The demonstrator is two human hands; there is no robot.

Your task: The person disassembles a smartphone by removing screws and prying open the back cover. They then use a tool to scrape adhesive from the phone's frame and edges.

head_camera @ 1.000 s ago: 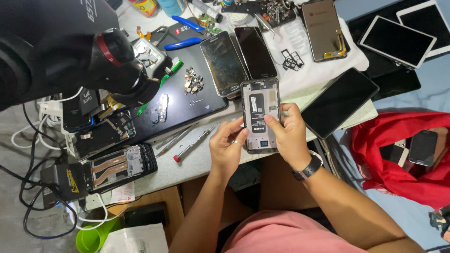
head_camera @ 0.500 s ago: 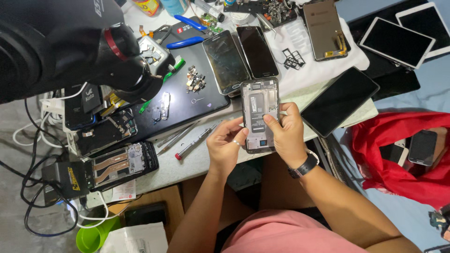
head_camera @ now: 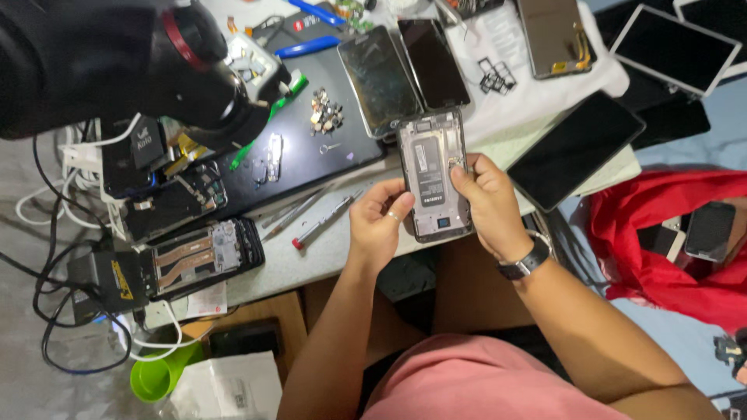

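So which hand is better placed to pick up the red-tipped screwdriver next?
Probably the left. The left hand grips the phone frame's left edge, and the screwdriver lies just to its left on the table. The right hand is on the frame's far side and would have to cross over.

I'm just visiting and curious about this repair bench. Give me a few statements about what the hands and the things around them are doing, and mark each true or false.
1. Both hands hold the opened phone. True: the left hand grips its left edge and the right hand its right edge.
2. The right wrist is bare. False: it wears a dark watch.
3. A screwdriver with a red tip lies on the table left of the hands. True.
4. The cloth at the right is green. False: it is red.
5. The left hand wears a ring. True.
6. The held phone shows a lit screen. False: its inner parts face up.
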